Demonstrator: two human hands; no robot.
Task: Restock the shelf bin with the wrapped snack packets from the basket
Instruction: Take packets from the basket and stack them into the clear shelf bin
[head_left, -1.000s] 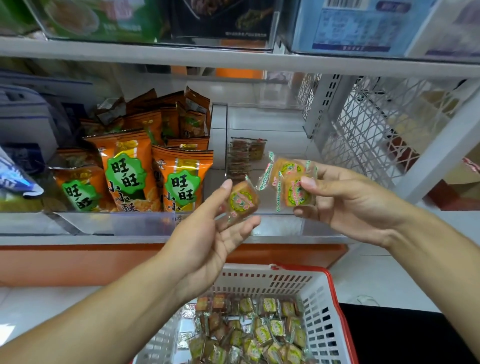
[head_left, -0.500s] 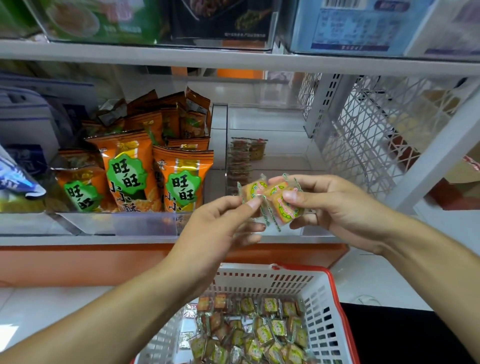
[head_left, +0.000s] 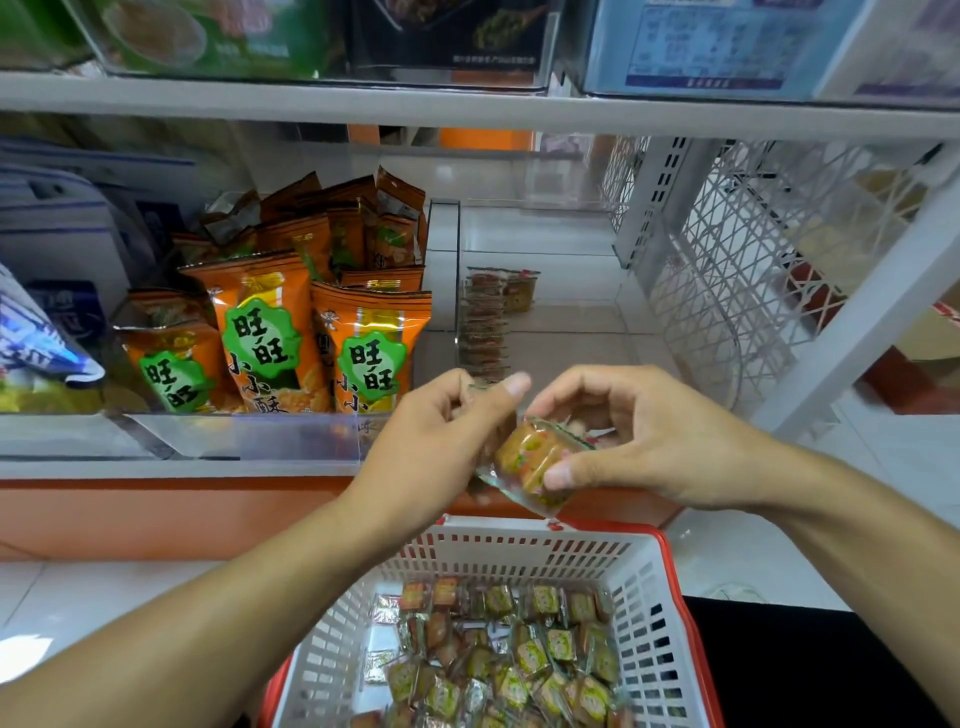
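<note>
Standing at twelve o'clock, the shelf (head_left: 467, 111) carries a clear bin (head_left: 597, 332) with few packets. At six o'clock the basket (head_left: 524, 545) holds many more. Between them both hands, left (head_left: 441, 441) and right (head_left: 649, 441), pinch one packet (head_left: 530, 460). It looks light, crinkly and slippery; grip across the body, not the seams.

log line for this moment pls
phase: gathering packets | left hand: on packets | right hand: holds packets | bin: few stacked | basket: many left
</note>
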